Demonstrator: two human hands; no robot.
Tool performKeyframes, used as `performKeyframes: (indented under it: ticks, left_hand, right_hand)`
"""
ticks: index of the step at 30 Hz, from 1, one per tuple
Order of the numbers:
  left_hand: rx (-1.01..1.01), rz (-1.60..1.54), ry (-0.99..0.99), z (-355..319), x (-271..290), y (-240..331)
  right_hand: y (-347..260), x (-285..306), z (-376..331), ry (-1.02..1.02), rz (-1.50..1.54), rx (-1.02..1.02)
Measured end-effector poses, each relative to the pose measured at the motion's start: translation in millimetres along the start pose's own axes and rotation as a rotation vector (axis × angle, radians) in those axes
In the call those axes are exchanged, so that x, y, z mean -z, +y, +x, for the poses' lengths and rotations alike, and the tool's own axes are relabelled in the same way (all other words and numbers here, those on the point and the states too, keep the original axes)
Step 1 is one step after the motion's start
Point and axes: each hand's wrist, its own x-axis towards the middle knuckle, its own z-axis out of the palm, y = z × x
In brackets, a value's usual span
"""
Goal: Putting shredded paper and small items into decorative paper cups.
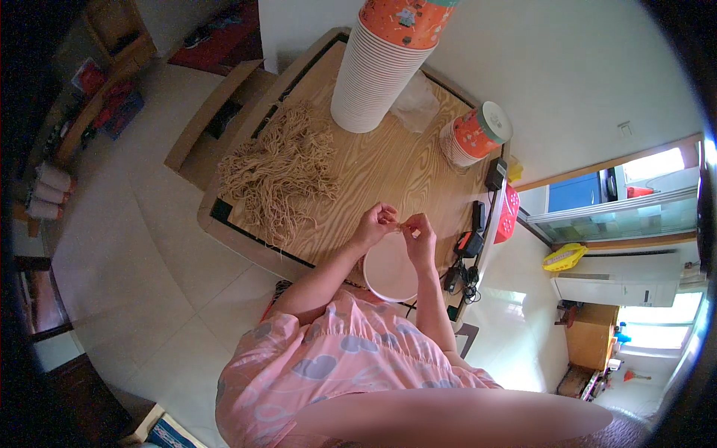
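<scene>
A white-lined paper bucket (392,270) stands open side up at the near edge of the table, close against my body. My left hand (375,225) and my right hand (420,237) meet at its far rim. Fingers of both hands are pinched together, almost touching. Something small and tan shows between the fingertips, too small to name. To the left of my hands lies a loose heap of tan cords (284,172). Beyond them rises a tall stack of nested paper buckets (379,78), white below with an orange printed top.
On the wood-grain table (373,175) a shorter stack of orange buckets (474,134) stands far right, beside a crumpled clear plastic bag (416,103). Black adapters and cables (467,257) line the right edge, near a red basket (508,213). A cardboard box (216,123) sits left.
</scene>
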Motion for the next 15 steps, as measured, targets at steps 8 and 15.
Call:
performKeyframes:
  ticks: [8,15]
  left_hand:
    - [0.097,0.021,-0.115,-3,-3,23]
    - [0.204,-0.103,-0.085,-7,-2,24]
  right_hand:
    - [9,5,2,-0.018,0.071,-0.048]
    - [10,7,4,-0.063,0.128,-0.097]
